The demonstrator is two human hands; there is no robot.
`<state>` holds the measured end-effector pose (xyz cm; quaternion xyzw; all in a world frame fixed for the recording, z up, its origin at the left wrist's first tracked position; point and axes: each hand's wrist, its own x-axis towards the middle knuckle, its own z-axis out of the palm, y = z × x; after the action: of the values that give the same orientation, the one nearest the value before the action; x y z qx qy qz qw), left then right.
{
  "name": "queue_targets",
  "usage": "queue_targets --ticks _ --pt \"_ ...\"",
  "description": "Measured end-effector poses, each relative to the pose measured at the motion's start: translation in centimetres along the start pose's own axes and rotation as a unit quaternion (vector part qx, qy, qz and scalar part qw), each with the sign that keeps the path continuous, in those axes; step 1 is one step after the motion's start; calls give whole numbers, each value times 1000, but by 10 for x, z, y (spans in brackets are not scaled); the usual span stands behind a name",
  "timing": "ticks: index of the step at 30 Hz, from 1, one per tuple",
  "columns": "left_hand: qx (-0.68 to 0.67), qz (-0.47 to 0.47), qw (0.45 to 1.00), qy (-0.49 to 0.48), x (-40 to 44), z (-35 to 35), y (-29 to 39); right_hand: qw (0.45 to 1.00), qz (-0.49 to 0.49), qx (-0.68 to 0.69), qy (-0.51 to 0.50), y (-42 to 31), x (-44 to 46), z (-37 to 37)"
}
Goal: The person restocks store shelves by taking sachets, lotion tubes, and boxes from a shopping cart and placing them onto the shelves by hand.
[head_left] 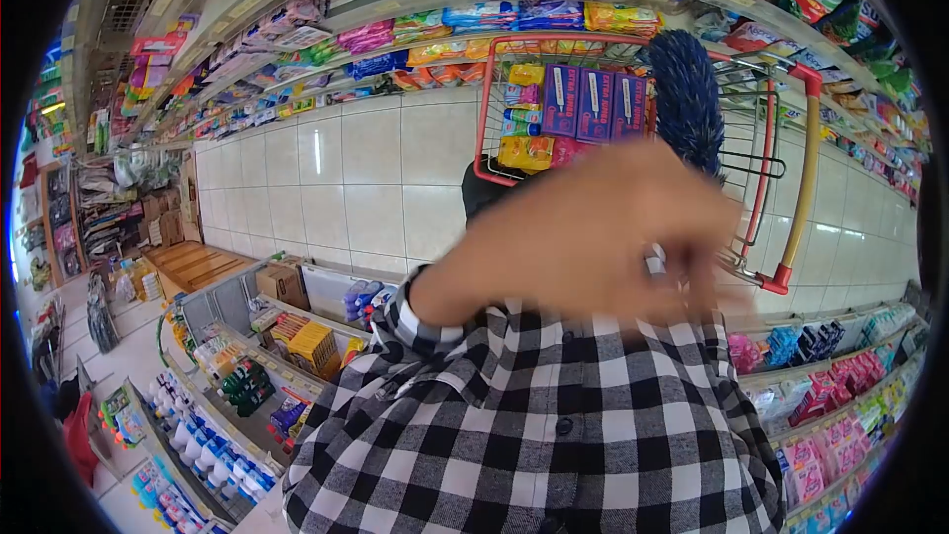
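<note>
My left hand (633, 237) reaches across in front of my chest from the left, blurred by motion. Its fingers curl in, with a small whitish spot among them, and I cannot make out what they hold. Just past the knuckles, a dark blue fluffy duster (684, 94) stands over the shopping cart (478, 129); its lower end is hidden behind the hand. Purple boxes (595, 104) and yellow packs (526, 152) lie in the cart's basket, partly covered by my forearm. My right hand does not show.
Beyond the cart runs a long shelf (395, 20) of colourful packets. The cart's yellow and red handle (806, 178) is at the right. Low shelves with white bottles (208, 450) stand at lower left, and pink packs (830, 386) fill shelves at lower right. Tiled floor (326, 168) lies between.
</note>
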<state>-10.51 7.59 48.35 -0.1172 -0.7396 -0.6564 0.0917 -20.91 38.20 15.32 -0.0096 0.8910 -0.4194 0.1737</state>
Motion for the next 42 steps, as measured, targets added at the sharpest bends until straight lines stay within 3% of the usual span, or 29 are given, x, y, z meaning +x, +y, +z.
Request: queue_targets --ticks 2,3,5,7,9,11,14,15,17,18,20,22,24,26,28,29,30,32,33,34,36,38,42 --pt "70 -154 986 14 2 -19 -52 998 -21 62 -17 -16 -4 -1" --pt "148 -128 979 55 -8 -31 -103 998 -32 60 -13 -13 -3 -1" --pt "181 -204 953 133 -41 -53 -191 997 -29 62 -18 -9 -2 -2" --pt "159 -263 941 140 -83 -71 -254 995 -21 88 -34 -6 -2 -2" --pt "176 -388 894 142 -126 -77 -322 999 -2 50 -20 6 -1 -2" --pt "198 -408 881 135 -166 -73 -385 1000 16 26 -2 27 1 2" --pt "229 -462 852 89 -177 -58 -424 1000 18 1 -4 -6 -7 -5" --pt "216 -469 852 90 -180 -50 -436 996 79 18 -35 -16 -8 -8" --pt "230 -538 796 153 -176 -44 -458 999 46 -3 -14 0 -18 -7" --pt "218 -540 797 160 -174 -43 -480 1000 7 -8 10 7 -17 -7" --pt "112 -450 803 376 -182 -35 -534 999 35 17 -13 3 -19 -10" --pt "-26 -636 653 411 -172 -46 -566 999 42 -10 -9 25 -22 -12" --pt "-216 -594 600 491 -166 -48 -572 996 2 -80 -49 43 -27 -24" --pt "-175 -621 534 547 -138 -51 -557 987 -9 -137 -86 60 -24 -39" --pt "-202 -609 507 575 -141 -49 -568 964 -155 -200 -78 83 -18 -49" --pt "-218 -594 493 597 -143 -47 -570 870 -301 -383 -70 105 -17 -62" --pt "-224 -594 488 599 -148 -45 -568 867 -303 -388 -74 92 -19 -62" --pt "-250 -604 479 586 -156 -43 -564 975 -103 -178 -86 46 -23 -39" --pt "-245 -586 482 604 -155 -37 -547 997 -7 -48 -59 19 -24 -24" --pt "-242 -579 483 611 -157 -30 -537 997 -15 -43 -63 13 -22 -22" --pt "-295 -456 571 616 -169 -16 -526 999 -11 -12 -51 2 -19 -16" --pt "-345 -407 584 613 -151 -8 -463 997 -46 33 -58 -14 -20 -10" --pt "-560 -269 652 434 -138 14 -341 995 -40 66 -64 -11 -17 -9"
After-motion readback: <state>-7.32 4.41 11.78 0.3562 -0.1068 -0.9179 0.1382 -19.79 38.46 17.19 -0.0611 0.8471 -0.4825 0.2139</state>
